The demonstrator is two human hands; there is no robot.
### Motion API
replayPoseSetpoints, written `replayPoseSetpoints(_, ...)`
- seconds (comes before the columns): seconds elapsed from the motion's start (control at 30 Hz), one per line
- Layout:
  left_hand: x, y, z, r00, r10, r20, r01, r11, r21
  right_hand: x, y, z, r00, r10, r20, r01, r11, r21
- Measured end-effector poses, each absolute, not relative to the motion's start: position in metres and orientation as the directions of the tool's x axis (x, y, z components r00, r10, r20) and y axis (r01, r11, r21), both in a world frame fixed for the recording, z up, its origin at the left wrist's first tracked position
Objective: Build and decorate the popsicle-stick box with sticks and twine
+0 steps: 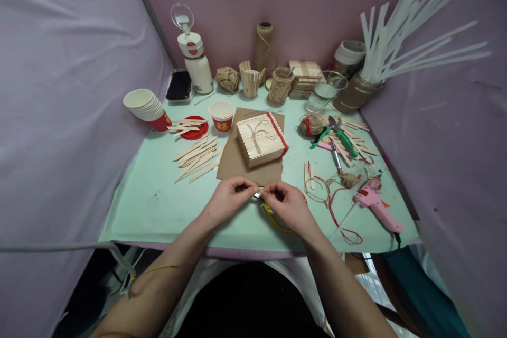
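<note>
Holding a small piece at the near edge of the cardboard, low over the bench, with the fingers of the left hand and right hand pinched narrow and almost meeting at the tips. Too small and too covered to name with certainty. Could lose the piece through a slack pinch or an uneven twist of the wrists, and drop it beside the yellow handle under the right hand. Could also nick a fingertip, given a sharp edge on that half-hidden tool; cannot tell from here. By reaching forward carelessly, could bump the box, jutting slightly past the cardboard on the right, and shift it or snag its twine bow. By swinging right, might hook the red cord, looped loosely near the glue gun, and drag both. Might burn skin there too, given a hot nozzle; cannot tell. By tugging the cable at the bench's edge, could pull the gun down. Farther back, could tip the water cup with a stray forearm, wetting the sticks nearby
</note>
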State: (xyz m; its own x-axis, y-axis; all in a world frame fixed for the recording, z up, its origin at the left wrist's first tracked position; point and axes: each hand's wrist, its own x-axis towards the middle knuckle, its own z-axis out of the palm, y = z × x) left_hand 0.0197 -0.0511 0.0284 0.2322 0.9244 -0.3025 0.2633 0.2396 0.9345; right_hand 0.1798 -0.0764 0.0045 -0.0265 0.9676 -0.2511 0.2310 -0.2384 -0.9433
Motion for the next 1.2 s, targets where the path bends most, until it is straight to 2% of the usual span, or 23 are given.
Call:
replayPoseSetpoints(0.53, 0.020, -0.053, 0.024, 0.268, 0.915, -0.303, 0.286, 0.224, 0.932, 0.182, -0.078, 0.005, -0.070, 0.970, -0.234, 0.210, -0.215, -0.954)
replayPoseSetpoints(0.8, 0.022, -0.051, 0.025, 0.209, 0.919, -0.333, 0.245, 0.281, 0.928, 0.182, -0.078, 0.004, -0.039, 0.969, -0.244, 0.167, -0.235, -0.958)
replayPoseSetpoints(1.2, 0.022, -0.051, 0.015, 0.169, 0.929, -0.329, 0.187, 0.297, 0.936, 0.180, -0.078, 0.002, 0.042, 0.973, -0.228, -0.055, -0.225, -0.973)
